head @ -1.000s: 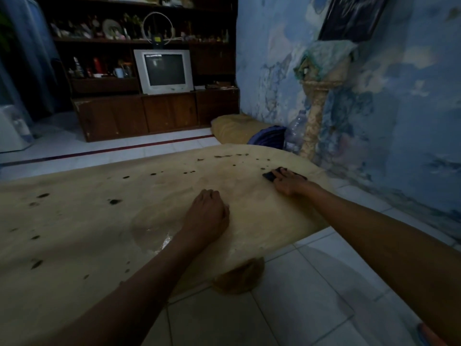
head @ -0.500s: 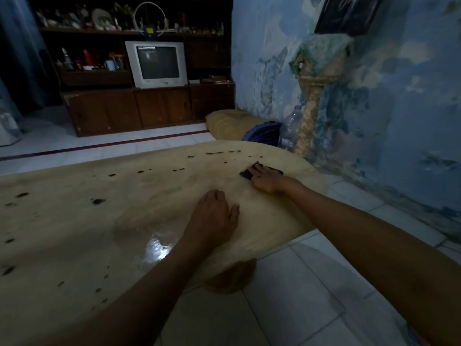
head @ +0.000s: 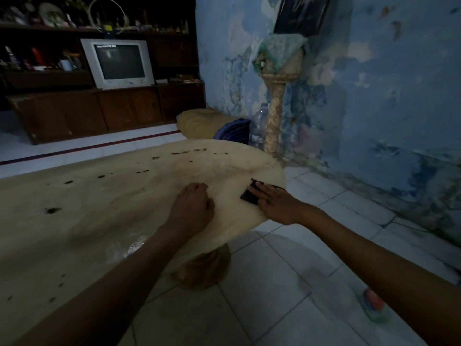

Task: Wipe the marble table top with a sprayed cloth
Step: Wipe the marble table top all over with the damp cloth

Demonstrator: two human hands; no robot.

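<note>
The beige marble table top with dark specks fills the left and middle of the head view. My right hand lies flat with spread fingers on a small dark cloth, pressing it onto the table near its right edge. My left hand rests on the marble just left of the cloth, fingers curled under, holding nothing that I can see. A wet glossy patch shines beside my left forearm.
The table's round pedestal stands on white floor tiles. Behind the table are a cushion, a blue bag, a plastic bottle and a stone pillar against the blue wall. A television sits on a dark cabinet.
My right hand has slid the cloth back toward me along the table's right edge. My left hand's fingers have curled in. The view has shifted.
</note>
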